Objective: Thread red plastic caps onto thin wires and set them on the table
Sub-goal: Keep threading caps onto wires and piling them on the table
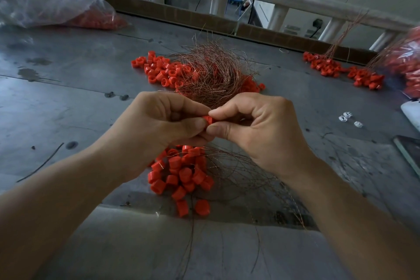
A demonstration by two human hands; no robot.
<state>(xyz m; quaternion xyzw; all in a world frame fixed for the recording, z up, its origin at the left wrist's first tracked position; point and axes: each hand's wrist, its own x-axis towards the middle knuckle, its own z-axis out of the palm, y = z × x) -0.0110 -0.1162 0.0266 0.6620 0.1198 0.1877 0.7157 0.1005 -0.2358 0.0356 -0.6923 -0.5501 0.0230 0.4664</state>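
A cap [207, 119] is pinched between the curled thumbs and forefingers of the left hand [156, 120] and right hand [259, 125] over the middle of the table [68, 102], probably steadied for threading, with wires [209, 75] piled just behind for reach and done caps [181, 175] heaped toward the near edge.

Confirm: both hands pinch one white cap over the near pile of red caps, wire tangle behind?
Not quite: the cap is red, not white, as the head view shows. The left hand and right hand do pinch it together over the near pile of red caps, wire tangle behind.
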